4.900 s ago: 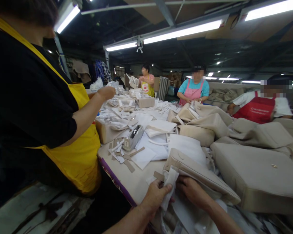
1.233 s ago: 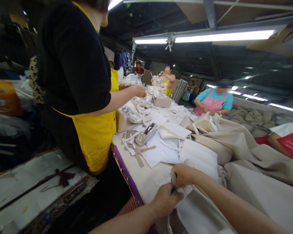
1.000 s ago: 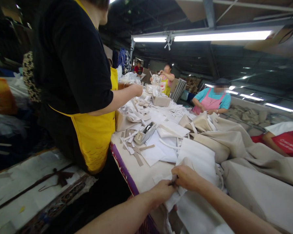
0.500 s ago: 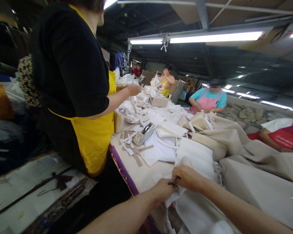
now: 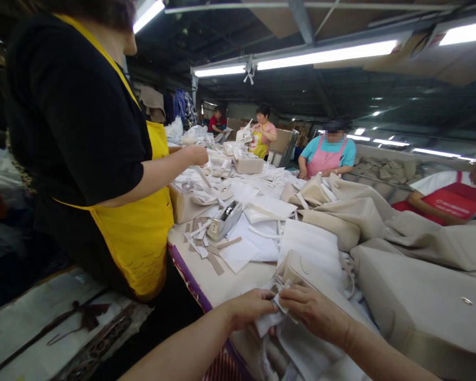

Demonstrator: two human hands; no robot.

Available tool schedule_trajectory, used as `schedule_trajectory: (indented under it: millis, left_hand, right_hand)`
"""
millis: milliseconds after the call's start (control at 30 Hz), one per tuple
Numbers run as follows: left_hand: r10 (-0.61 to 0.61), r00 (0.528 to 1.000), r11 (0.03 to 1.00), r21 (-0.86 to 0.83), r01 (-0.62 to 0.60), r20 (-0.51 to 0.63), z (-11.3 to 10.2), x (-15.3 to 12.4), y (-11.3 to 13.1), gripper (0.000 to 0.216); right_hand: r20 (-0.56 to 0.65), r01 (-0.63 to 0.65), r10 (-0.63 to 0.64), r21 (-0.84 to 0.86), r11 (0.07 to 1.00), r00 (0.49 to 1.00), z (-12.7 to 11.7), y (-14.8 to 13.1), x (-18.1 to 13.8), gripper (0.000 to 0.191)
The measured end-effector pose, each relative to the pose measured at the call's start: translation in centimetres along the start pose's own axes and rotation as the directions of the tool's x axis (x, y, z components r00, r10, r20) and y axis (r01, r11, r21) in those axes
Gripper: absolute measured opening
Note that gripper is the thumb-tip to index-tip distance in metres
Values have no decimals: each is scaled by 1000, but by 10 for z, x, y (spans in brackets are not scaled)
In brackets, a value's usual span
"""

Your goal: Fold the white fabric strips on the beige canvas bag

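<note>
Apron [image 5: 138,238], yellow, on the co-worker standing at far left, whose hand [image 5: 196,154] is reaching over the cluttered table [image 5: 218,283].

Tape dispenser [image 5: 222,222], grey, lying among beige strips [image 5: 218,254] and white sheets near the table edge, well apart from our hands.

Left hand [image 5: 249,309]: we are closing it on a white paper wrap [image 5: 267,321], fingers curled and thumb pressing the paper from above.

Right hand [image 5: 315,312]: we are pinching the same wrap from the other side, fingertips [image 5: 287,295] meeting the left thumb, so both hands are clamped on one piece.

Wrap position: it is sitting between the two hands, at the near end of a beige handbag [image 5: 305,280], which is lying just beyond our knuckles with its long axis running away toward the upper left. Both hands are equally near; the bag is touching the right hand's far side.

Large beige bag [image 5: 424,312], lying at right, just beside the smaller one.

Co-workers in pink [image 5: 327,156] and red [image 5: 448,198] aprons are working across the table.
</note>
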State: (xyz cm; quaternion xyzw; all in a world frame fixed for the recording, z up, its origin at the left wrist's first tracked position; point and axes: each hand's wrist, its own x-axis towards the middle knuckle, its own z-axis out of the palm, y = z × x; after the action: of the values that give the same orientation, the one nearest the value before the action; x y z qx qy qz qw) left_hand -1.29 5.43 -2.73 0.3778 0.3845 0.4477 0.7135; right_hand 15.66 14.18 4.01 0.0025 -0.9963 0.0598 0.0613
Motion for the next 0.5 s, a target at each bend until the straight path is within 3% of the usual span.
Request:
schedule_trajectory:
  millis: [200, 333, 500]
  left_hand:
    - [-128, 978, 992, -41, 123, -164, 0, 13, 1, 26]
    - [-114, 968, 990, 53, 129, -223, 4, 16, -2, 36]
    - [-70, 975, 987, 125, 98, -213, 8, 14, -1, 41]
  right_hand:
    - [-168, 83, -114, -179, 980, 979, 16, 7, -13, 31]
    - [-271, -30, -46, -270, 962, 962, 33, 4, -26, 33]
    - [-270, -112, 26, -312, 943, 963, 40, 0, -34, 39]
